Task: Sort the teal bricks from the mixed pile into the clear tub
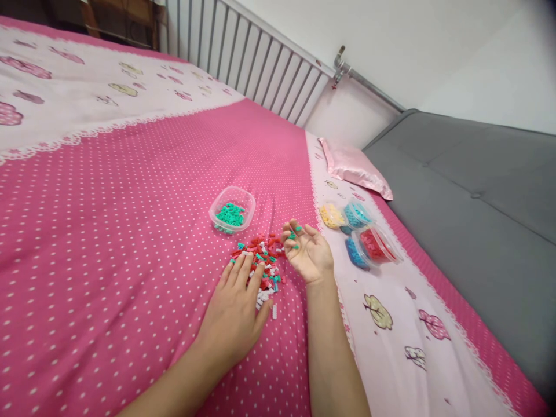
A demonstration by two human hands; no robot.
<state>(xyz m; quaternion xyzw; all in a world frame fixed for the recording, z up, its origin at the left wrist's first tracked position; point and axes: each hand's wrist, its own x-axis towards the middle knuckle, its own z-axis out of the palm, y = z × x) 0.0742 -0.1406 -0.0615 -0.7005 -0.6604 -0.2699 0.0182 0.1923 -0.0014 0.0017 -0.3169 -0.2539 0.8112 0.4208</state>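
A mixed pile of small plastic building bricks (271, 269), red, white, pink and green, lies on the pink bedsheet. My left hand (234, 304) rests palm down over the pile's near left side, fingers stretched out and touching the bricks. Turned palm up at the pile's right, my right hand (309, 255) cradles several green bricks (293, 236) on its loosely curled fingers. Beyond the pile stands a clear plastic tub (247, 200) with green bricks (231, 214) in it. Some bricks are hidden under my left hand.
At the right sit small clear tubs: yellow pieces (332, 216), light blue pieces (357, 214), red pieces (376, 245) in a tilted tub, and blue pieces (356, 253). Farther off are a pink pillow (356, 168), a grey headboard (469, 191) and a metal railing (256, 58).
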